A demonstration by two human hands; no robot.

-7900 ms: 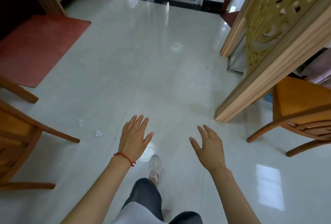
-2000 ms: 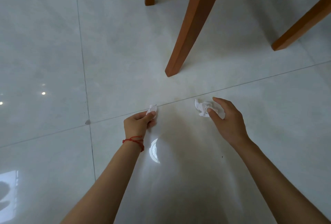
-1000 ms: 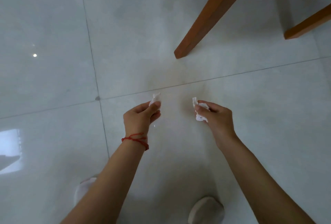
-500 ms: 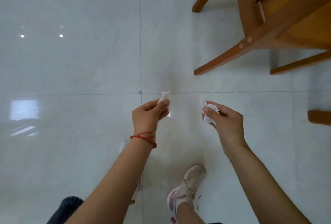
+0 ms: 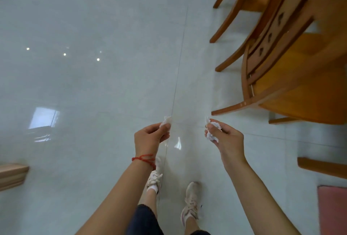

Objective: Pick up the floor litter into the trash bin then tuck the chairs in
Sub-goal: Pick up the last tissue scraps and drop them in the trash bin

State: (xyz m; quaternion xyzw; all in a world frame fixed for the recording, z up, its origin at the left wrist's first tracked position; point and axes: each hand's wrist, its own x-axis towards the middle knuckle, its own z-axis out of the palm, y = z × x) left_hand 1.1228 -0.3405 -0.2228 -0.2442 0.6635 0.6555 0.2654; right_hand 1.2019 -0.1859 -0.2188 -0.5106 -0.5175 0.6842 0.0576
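Standing up now instead of crouching, the person has both tissue scraps off the floor, left hand (image 5: 150, 137) pinching the small tissue scrap (image 5: 166, 120) and right hand (image 5: 226, 139) clamping the bigger tissue wad (image 5: 213, 129), so I judge the bin, not in view, comes next, with the chairs (image 5: 293, 62) waiting.

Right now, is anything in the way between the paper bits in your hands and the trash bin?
I cannot tell: no trash bin shows in this view. Each hand already pinches a crumpled tissue, left hand and right hand. The floor ahead looks bare; the chairs stand off to the right.
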